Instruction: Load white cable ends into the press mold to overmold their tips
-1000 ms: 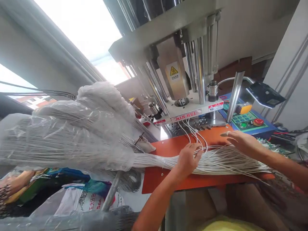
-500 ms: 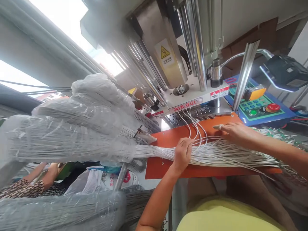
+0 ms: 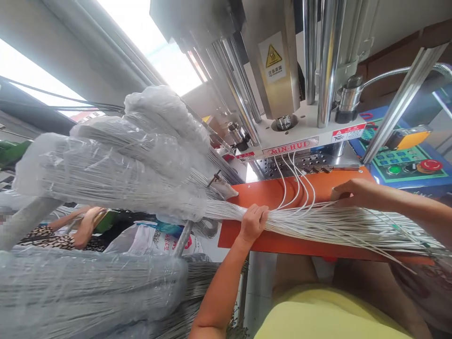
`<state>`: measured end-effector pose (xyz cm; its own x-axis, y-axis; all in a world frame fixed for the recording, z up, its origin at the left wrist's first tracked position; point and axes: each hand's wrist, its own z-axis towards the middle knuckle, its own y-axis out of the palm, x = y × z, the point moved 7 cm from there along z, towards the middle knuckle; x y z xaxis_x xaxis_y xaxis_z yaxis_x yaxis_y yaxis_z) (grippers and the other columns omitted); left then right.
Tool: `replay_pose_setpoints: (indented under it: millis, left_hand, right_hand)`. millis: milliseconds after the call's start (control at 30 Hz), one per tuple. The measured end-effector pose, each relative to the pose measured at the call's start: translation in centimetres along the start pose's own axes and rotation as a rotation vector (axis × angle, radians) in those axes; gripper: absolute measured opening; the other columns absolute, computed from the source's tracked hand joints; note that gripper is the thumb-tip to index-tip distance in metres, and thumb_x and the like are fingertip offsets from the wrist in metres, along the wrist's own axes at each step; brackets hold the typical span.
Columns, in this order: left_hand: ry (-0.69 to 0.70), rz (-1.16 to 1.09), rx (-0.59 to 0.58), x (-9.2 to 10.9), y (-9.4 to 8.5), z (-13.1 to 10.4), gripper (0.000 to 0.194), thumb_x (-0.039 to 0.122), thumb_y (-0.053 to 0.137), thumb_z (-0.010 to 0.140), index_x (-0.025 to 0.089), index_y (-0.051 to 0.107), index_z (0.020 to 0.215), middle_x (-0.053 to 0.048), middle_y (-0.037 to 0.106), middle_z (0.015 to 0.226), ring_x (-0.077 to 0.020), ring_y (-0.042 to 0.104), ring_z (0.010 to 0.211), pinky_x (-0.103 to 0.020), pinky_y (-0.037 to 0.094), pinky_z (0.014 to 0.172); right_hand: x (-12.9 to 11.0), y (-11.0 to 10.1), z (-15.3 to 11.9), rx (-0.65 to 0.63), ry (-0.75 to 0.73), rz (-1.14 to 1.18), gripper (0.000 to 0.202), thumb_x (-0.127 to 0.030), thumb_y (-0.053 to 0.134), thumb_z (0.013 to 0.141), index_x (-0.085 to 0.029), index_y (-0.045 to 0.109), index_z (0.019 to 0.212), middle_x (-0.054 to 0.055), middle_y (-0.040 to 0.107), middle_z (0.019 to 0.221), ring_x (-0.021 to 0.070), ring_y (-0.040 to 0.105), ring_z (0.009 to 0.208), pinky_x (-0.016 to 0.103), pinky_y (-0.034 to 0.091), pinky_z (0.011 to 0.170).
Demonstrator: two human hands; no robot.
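Left fingers [image 3: 257, 213] tight around white cables [image 3: 307, 223], right fingers [image 3: 348, 187] of unclear grip, near red-lettered "MIN-HUI" label [image 3: 291, 147]

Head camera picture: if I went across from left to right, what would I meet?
Plastic-wrapped cables → left hand → right hand → green button → red button.
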<state>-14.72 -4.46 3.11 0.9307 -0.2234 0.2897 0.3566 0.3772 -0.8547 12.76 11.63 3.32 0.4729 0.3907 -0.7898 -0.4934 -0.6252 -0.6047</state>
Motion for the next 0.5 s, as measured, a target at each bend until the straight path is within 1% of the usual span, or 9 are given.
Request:
replay_pose_setpoints:
  millis: [67, 100, 167, 233, 267, 333, 400, 433, 500]
  left_hand:
    - [0.004, 0.002, 0.019, -0.6, -0.2, -0.1, 0.038, 0.031, 0.036, 0.102, 0.018, 0.070, 0.094, -0.009, 0.073, 0.084, -0.0195, 0.064, 0.076, -0.033, 0.052, 0.074]
    - [0.000, 0.001, 0.028, -0.9, -0.4, -0.3, 0.038, 0.031, 0.035, 0.102, 0.018, 0.070, 0.092, -0.008, 0.073, 0.082, -0.0192, 0.063, 0.074, -0.033, 0.052, 0.072]
    - [-0.024, -0.004, 0.034, -1.4, -0.6, -0.5, 0.039, 0.032, 0.035, 0.102, 0.018, 0.070, 0.090, -0.008, 0.072, 0.079, -0.0186, 0.063, 0.072, -0.032, 0.052, 0.072]
    - [-0.070, -0.019, 0.040, -1.2, -1.0, -0.5, 0.038, 0.033, 0.037, 0.102, 0.018, 0.070, 0.091, -0.008, 0.073, 0.080, -0.0185, 0.064, 0.073, -0.032, 0.052, 0.074]
    - [-0.100, -0.037, 0.063, -0.9, -1.4, -0.4, 0.036, 0.034, 0.039, 0.102, 0.018, 0.070, 0.093, -0.008, 0.073, 0.084, -0.0187, 0.065, 0.076, -0.033, 0.053, 0.076]
    - [-0.144, -0.111, 0.140, 0.7, -2.5, 0.0, 0.031, 0.033, 0.042, 0.101, 0.018, 0.068, 0.098, -0.008, 0.074, 0.093, -0.0197, 0.066, 0.085, -0.035, 0.053, 0.082]
    - [-0.125, -0.237, 0.182, 3.5, -2.9, 0.9, 0.026, 0.031, 0.043, 0.101, 0.019, 0.066, 0.105, -0.008, 0.073, 0.103, -0.0207, 0.066, 0.097, -0.037, 0.053, 0.089]
    - [-0.091, -0.304, 0.168, 5.1, -2.7, 1.6, 0.025, 0.030, 0.044, 0.100, 0.020, 0.064, 0.111, -0.009, 0.072, 0.108, -0.0211, 0.065, 0.103, -0.038, 0.052, 0.093]
    - [0.002, -0.402, 0.080, 8.3, -1.4, 3.3, 0.028, 0.031, 0.048, 0.099, 0.021, 0.058, 0.123, -0.009, 0.068, 0.119, -0.0218, 0.062, 0.112, -0.039, 0.051, 0.098]
  right_hand:
    - [-1.2, 0.9, -0.3, -0.189, 0.003, 0.030, 0.021, -0.034, 0.057, 0.082, -0.020, 0.071, 0.075, 0.000, 0.067, 0.069, 0.0137, 0.058, 0.066, 0.025, 0.041, 0.064]
    - [-1.8, 1.1, -0.5, -0.243, 0.016, 0.055, 0.022, -0.035, 0.054, 0.084, -0.020, 0.069, 0.075, 0.001, 0.067, 0.070, 0.0128, 0.058, 0.064, 0.024, 0.041, 0.062]
    - [-2.7, 1.0, -0.8, -0.274, 0.071, 0.150, 0.023, -0.036, 0.051, 0.086, -0.020, 0.066, 0.079, 0.001, 0.066, 0.068, 0.0094, 0.054, 0.052, 0.022, 0.038, 0.053]
    - [-3.4, 1.1, -1.3, -0.324, 0.139, 0.280, 0.025, -0.038, 0.051, 0.087, -0.021, 0.067, 0.094, 0.000, 0.065, 0.065, 0.0064, 0.045, 0.041, 0.021, 0.030, 0.045]
    - [-3.7, 1.1, -1.5, -0.344, 0.172, 0.342, 0.029, -0.040, 0.052, 0.087, -0.021, 0.066, 0.104, -0.001, 0.064, 0.064, 0.0057, 0.042, 0.039, 0.021, 0.026, 0.042]
    - [-4.0, 1.0, -1.7, -0.368, 0.218, 0.449, 0.042, -0.041, 0.055, 0.085, -0.022, 0.061, 0.121, -0.002, 0.064, 0.063, 0.0056, 0.040, 0.039, 0.020, 0.024, 0.041]
    - [-4.3, 0.6, -1.7, -0.382, 0.217, 0.510, 0.049, -0.042, 0.057, 0.084, -0.021, 0.059, 0.128, -0.001, 0.067, 0.068, 0.0057, 0.042, 0.041, 0.020, 0.025, 0.041]
    - [-4.4, 0.5, -1.7, -0.392, 0.206, 0.515, 0.051, -0.043, 0.056, 0.085, -0.020, 0.057, 0.130, 0.000, 0.068, 0.071, 0.0058, 0.044, 0.041, 0.020, 0.026, 0.041]
    - [-4.5, 0.3, -1.5, -0.412, 0.168, 0.462, 0.053, -0.043, 0.052, 0.088, -0.021, 0.054, 0.136, 0.002, 0.070, 0.077, 0.0068, 0.047, 0.043, 0.021, 0.026, 0.041]
